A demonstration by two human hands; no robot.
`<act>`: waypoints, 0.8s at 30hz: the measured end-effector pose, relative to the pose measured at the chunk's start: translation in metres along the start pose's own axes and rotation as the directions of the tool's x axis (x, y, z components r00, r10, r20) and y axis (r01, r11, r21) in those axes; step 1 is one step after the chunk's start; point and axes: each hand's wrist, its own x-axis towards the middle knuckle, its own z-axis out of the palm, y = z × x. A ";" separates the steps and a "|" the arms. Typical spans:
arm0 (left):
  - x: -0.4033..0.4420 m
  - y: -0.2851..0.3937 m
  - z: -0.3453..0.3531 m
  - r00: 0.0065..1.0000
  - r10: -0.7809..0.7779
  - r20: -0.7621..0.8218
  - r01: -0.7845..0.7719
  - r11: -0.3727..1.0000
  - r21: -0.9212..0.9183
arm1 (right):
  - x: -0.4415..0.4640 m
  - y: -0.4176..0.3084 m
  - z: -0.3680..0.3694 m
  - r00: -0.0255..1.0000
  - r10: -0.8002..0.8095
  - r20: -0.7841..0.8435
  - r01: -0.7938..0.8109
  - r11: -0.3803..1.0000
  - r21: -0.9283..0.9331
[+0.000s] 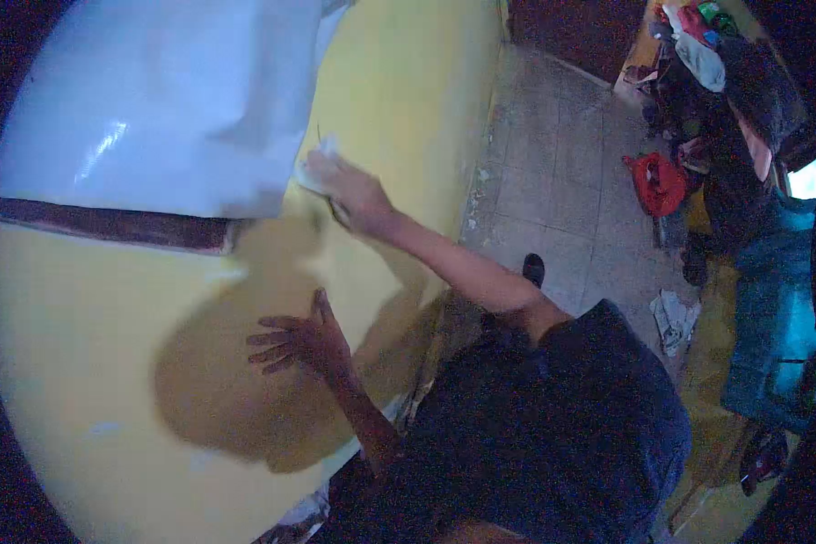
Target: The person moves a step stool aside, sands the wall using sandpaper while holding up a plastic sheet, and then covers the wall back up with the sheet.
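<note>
Fingers spread, my left hand [304,343] is open against the yellow wall [72,326], where my head's shadow falls around it. My right hand [358,195] is farther up in the view, closed over a small white cloth [311,175] pressed at the wall. The cloth is blurred and mostly covered by my fingers, so its exact kind is hard to make out. Just beside it is the edge of a large glossy white sheet [172,100]. A dark brown strip [109,227] runs along the sheet's border.
To the right lies a tiled floor [553,154] with a crumpled newspaper [675,319] on it. Heaped clothes [698,59], a red bag [657,183] and a teal cover [775,317] are at the far right. A dark shoe [533,269] shows beyond my arm.
</note>
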 end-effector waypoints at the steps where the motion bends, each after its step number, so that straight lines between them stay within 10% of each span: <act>1: -0.002 -0.003 0.000 1.000 0.015 -0.022 -0.016 0.998 -0.055 | -0.002 0.004 0.003 1.000 0.008 0.007 -0.008 1.000 0.003; 3: -0.008 -0.006 0.001 0.998 0.025 -0.050 -0.030 0.994 -0.108 | 0.003 0.001 0.004 0.975 0.177 -0.134 -0.174 0.984 0.032; 7: -0.008 -0.001 0.021 0.999 -0.050 -0.013 0.049 0.998 -0.045 | -0.011 -0.009 0.003 0.995 -0.073 0.066 0.060 0.983 0.175; 11: -0.009 -0.009 0.018 0.997 -0.009 -0.082 0.010 1.000 0.013 | -0.005 -0.012 0.020 0.958 0.255 -0.134 -0.241 0.964 0.114; 12: -0.006 -0.007 0.016 0.996 -0.009 -0.091 0.010 1.000 0.010 | 0.001 -0.019 0.045 0.887 0.458 -0.061 -0.204 0.506 0.838; 15: -0.010 -0.003 0.016 0.996 -0.060 -0.068 0.057 0.998 -0.034 | -0.003 -0.052 -0.006 0.948 0.266 0.177 -0.318 0.832 0.455; 17: -0.011 -0.002 0.008 0.999 -0.032 0.012 0.032 0.998 -0.049 | -0.003 0.025 0.009 0.999 -0.015 -0.036 0.016 1.000 0.011; 21: -0.012 0.000 0.021 0.997 -0.029 -0.076 0.025 0.998 -0.058 | 0.001 0.000 0.024 0.995 0.102 0.021 -0.100 0.990 -0.098; 22: -0.014 0.000 0.022 0.998 -0.070 -0.008 0.070 0.996 -0.057 | -0.008 -0.026 0.018 0.971 0.211 0.114 -0.240 0.885 0.399; 24: -0.014 0.005 0.022 0.992 -0.107 0.063 0.110 0.993 -0.047 | -0.006 -0.020 -0.002 0.982 0.099 0.158 -0.136 0.961 0.242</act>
